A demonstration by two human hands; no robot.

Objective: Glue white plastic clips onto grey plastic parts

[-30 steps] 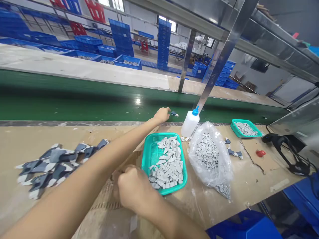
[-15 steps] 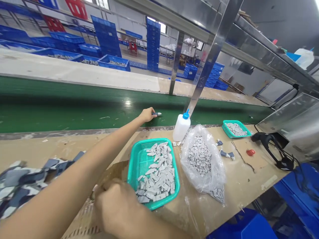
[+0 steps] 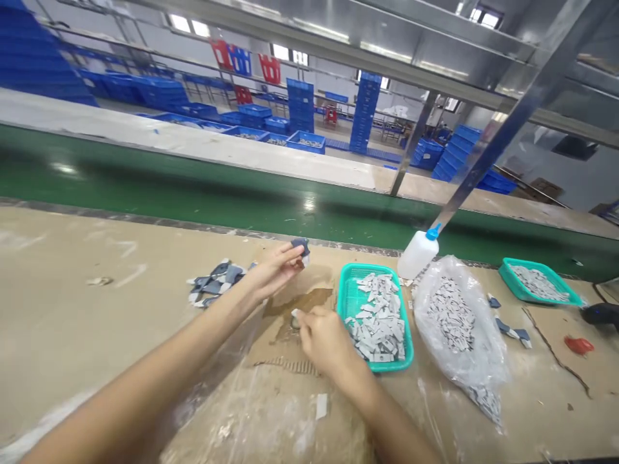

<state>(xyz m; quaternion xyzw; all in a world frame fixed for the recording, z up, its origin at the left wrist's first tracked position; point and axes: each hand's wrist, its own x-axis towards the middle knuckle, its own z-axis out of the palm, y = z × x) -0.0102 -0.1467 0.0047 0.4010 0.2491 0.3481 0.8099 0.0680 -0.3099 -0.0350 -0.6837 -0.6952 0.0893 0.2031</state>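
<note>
left hand [image 3: 275,270] gripping navy piece [image 3: 300,244], right hand [image 3: 323,336] pinching small pale bit [image 3: 294,313], green basket [image 3: 351,298] alongside

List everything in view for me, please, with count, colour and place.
Table: 1, brown, foreground
Belt: 1, green, behind table
Baskets: 2, green, centre right and far right
Plastic bag: 1, clear, between baskets
Small pieces: many, pale grey, in baskets and bag
Bottle: 1, white with blue cap, near bag
Two-tone pieces: several, dark blue and white, left pile, right of bag
Red object: 1, red, right
Frame: 1, metallic grey, upper right
Crates: many, blue, background
Left hand: 1, bare, holding a two-tone piece
Right hand: 1, bare, pinching a pale bit
</note>
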